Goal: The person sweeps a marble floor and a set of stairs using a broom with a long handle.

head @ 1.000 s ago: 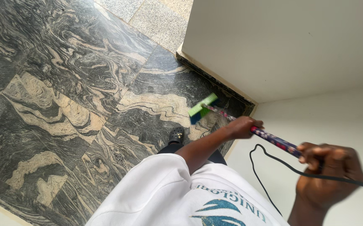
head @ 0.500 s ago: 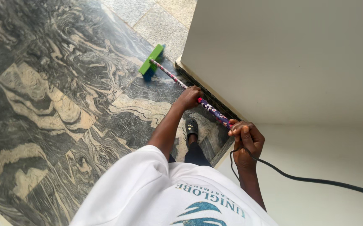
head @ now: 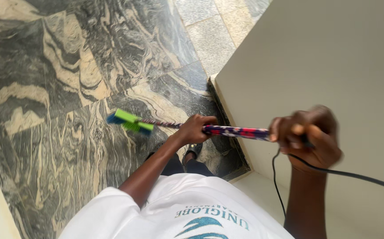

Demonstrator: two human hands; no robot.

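I hold a broom with a patterned purple-and-red handle [head: 234,131] and a green head [head: 129,121] with blue bristles. My left hand [head: 195,128] grips the handle lower down, near the head. My right hand [head: 306,135] is closed around the top end of the handle, close to the camera and blurred. The green head rests on the dark swirled marble floor [head: 68,88], left of my foot in a dark shoe [head: 193,149].
A cream wall [head: 324,66] stands on the right, with a dark skirting strip [head: 227,124] at its base meeting the floor. A black cable [head: 333,172] hangs across the lower right. Grey speckled tiles [head: 214,31] lie further off.
The broom head has swept from beside the wall's corner back toward me and to the left. My right hand has risen closer to the camera.
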